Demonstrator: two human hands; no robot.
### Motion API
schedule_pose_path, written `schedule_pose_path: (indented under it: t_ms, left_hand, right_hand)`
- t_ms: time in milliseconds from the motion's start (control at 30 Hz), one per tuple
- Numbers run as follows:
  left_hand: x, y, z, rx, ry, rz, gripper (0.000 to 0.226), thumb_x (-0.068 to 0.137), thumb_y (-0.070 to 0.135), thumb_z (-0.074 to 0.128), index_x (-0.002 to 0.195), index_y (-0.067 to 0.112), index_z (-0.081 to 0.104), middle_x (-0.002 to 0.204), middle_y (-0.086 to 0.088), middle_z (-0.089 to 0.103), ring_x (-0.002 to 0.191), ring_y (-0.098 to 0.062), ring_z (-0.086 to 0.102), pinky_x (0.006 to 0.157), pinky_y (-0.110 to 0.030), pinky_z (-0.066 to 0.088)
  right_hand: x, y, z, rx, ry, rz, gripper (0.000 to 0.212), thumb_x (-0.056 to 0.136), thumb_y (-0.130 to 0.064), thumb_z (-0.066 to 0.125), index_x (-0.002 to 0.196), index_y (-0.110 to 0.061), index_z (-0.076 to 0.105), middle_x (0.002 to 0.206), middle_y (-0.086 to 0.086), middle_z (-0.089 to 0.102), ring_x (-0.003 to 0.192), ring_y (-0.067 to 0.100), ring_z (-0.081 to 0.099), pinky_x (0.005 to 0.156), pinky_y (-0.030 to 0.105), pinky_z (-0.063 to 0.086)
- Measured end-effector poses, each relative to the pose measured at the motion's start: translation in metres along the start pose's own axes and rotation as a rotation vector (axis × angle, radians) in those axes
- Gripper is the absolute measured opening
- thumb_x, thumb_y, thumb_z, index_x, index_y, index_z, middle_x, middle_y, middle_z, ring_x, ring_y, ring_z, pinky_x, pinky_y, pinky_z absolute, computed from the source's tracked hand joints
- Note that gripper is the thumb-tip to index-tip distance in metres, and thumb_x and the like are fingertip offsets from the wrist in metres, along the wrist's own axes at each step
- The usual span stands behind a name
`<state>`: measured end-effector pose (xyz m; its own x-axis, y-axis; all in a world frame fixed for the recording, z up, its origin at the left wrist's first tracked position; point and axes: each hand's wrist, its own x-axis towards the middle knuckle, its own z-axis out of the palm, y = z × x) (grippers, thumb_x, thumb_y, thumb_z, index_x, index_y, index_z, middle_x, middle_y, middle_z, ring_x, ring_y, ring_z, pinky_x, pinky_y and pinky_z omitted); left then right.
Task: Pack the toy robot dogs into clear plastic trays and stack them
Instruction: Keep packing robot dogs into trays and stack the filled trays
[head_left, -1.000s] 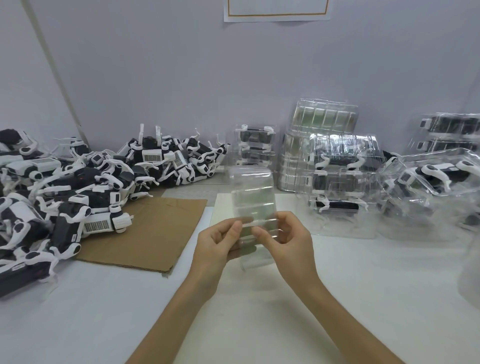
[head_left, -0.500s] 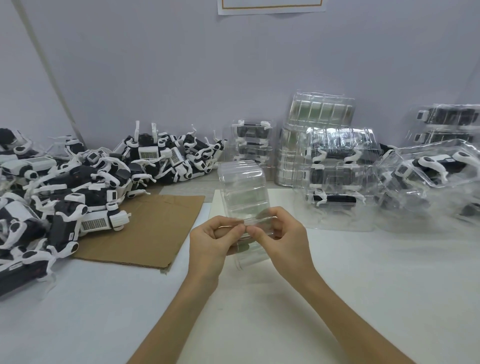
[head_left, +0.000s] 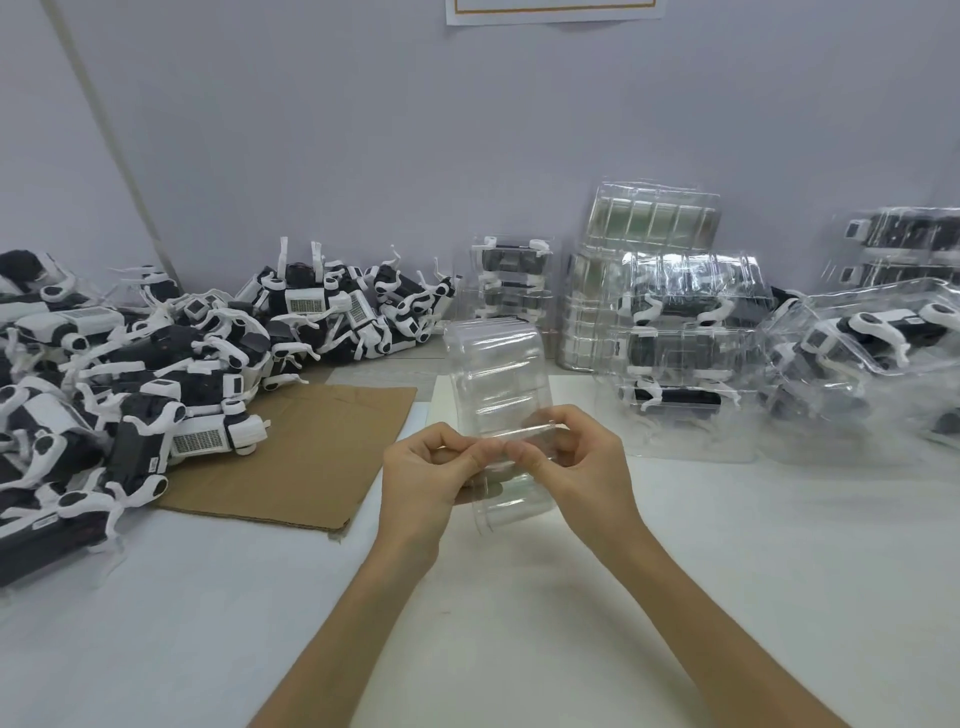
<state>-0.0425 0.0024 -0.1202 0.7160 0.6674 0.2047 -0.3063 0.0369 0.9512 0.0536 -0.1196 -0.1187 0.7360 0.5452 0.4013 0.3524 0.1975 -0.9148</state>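
Above the middle of the white table (head_left: 727, 571), one empty clear ribbed plastic tray (head_left: 498, 374), raised off the surface with its long side running away from the person and its far end tipped up toward the wall. Pinched near its lower part from both sides: left hand (head_left: 423, 480) on the left edge with thumb and forefinger closed on the plastic and the other fingers curled behind, right hand (head_left: 584, 467) likewise on the right edge, thumb tips nearly meeting in front. Two bare forearms, no sleeves.

To the left, heaped along the table edge and back to the wall, a loose pile of black-and-white toy robot dogs (head_left: 130, 374), too many and too tangled to count. Just beside the pile, one flat brown cardboard sheet (head_left: 301, 457), partly under the nearest dogs.

At the back centre, a small stack of packed clear trays (head_left: 511, 280), number unclear. Right of it, a tall stack of empty clear trays (head_left: 654, 223), nested too tightly to count. In front of that, three packed trays (head_left: 685, 343), one above another, as far as can be told. Further right, one tilted packed tray (head_left: 872, 338), and behind it two more packed trays (head_left: 904, 249), stacked.

On the wall above, one white paper sheet with an orange border (head_left: 556, 10), cut off by the frame.
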Motion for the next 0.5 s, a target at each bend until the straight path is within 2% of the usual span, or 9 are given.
schedule_pose_path:
  t_ms: [33,67,167,300,500]
  left_hand:
    - [0.001,0.001,-0.001,-0.002,-0.023,-0.001,0.021,0.058,0.029,0.085,0.056,0.018,0.067,0.062,-0.016,0.064,0.062,-0.030,0.064,0.058,-0.032,0.058]
    - [0.001,0.002,-0.002,-0.012,-0.055,-0.004,0.020,0.061,0.028,0.083,0.057,0.017,0.068,0.063,-0.016,0.066,0.063,-0.029,0.066,0.059,-0.033,0.059]
    - [0.001,0.003,-0.002,-0.071,-0.136,-0.017,0.015,0.072,0.022,0.077,0.060,0.018,0.069,0.079,-0.016,0.075,0.073,-0.032,0.075,0.060,-0.033,0.059]
    - [0.001,0.003,-0.001,-0.102,-0.169,-0.005,0.017,0.072,0.025,0.076,0.059,0.019,0.067,0.083,-0.015,0.076,0.076,-0.031,0.076,0.059,-0.031,0.060]
    - [0.003,0.002,-0.004,-0.134,-0.197,0.029,0.019,0.068,0.030,0.077,0.059,0.018,0.065,0.083,-0.015,0.076,0.077,-0.031,0.076,0.057,-0.030,0.059]
  right_hand:
    - [0.001,-0.001,-0.001,0.013,-0.005,0.006,0.031,0.073,-0.032,0.083,0.097,-0.021,0.066,0.079,0.003,0.076,0.074,0.027,0.071,0.068,0.033,0.054]
    - [0.002,-0.003,-0.003,0.036,-0.011,0.010,0.029,0.071,-0.034,0.082,0.095,-0.024,0.067,0.080,0.004,0.076,0.073,0.026,0.072,0.069,0.033,0.055]
    - [0.004,-0.006,-0.007,0.117,-0.045,0.012,0.021,0.069,-0.032,0.082,0.087,-0.033,0.072,0.078,0.003,0.076,0.067,0.014,0.072,0.063,0.019,0.052]
    - [0.006,-0.004,-0.011,0.168,-0.064,0.034,0.029,0.068,-0.029,0.083,0.093,-0.019,0.072,0.080,0.008,0.077,0.069,0.019,0.073,0.062,0.019,0.052]
    - [0.010,-0.001,-0.015,0.202,-0.067,0.053,0.038,0.070,-0.026,0.084,0.100,-0.007,0.071,0.088,0.015,0.076,0.077,0.034,0.073,0.068,0.030,0.058]
